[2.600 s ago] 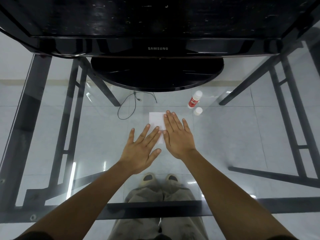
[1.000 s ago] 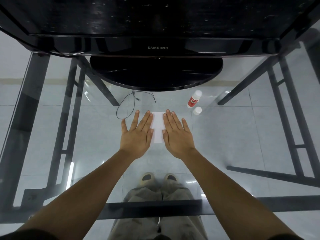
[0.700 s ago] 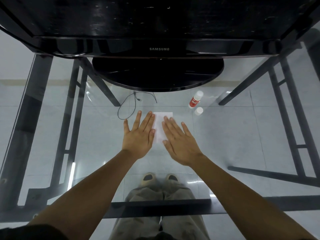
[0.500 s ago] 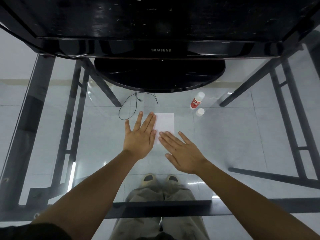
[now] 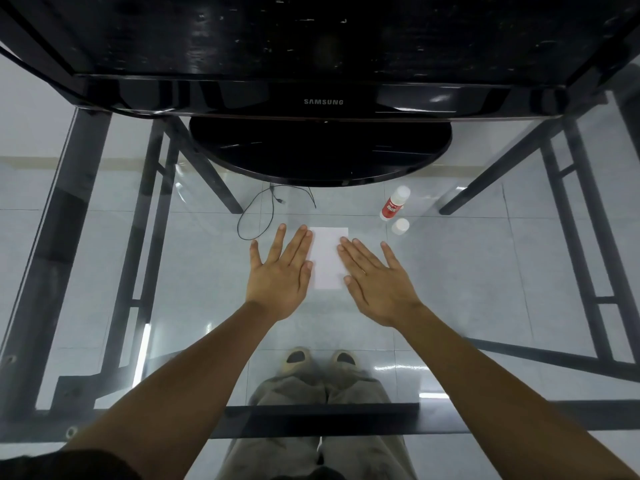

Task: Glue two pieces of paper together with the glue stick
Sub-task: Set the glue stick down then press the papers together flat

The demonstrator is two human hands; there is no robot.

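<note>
Pressing looks like the step now, with the left hand (image 5: 277,275) and right hand (image 5: 375,280) flat, fingers spread, on both sides of the paper (image 5: 327,259) on the glass table (image 5: 467,271), so lifting away gently seems next.

"SAMSUNG" on the monitor bezel (image 5: 322,102)

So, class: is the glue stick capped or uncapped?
Uncapped, apparently: the glue stick lies on the glass table, with a separate white cap beside it.
</note>
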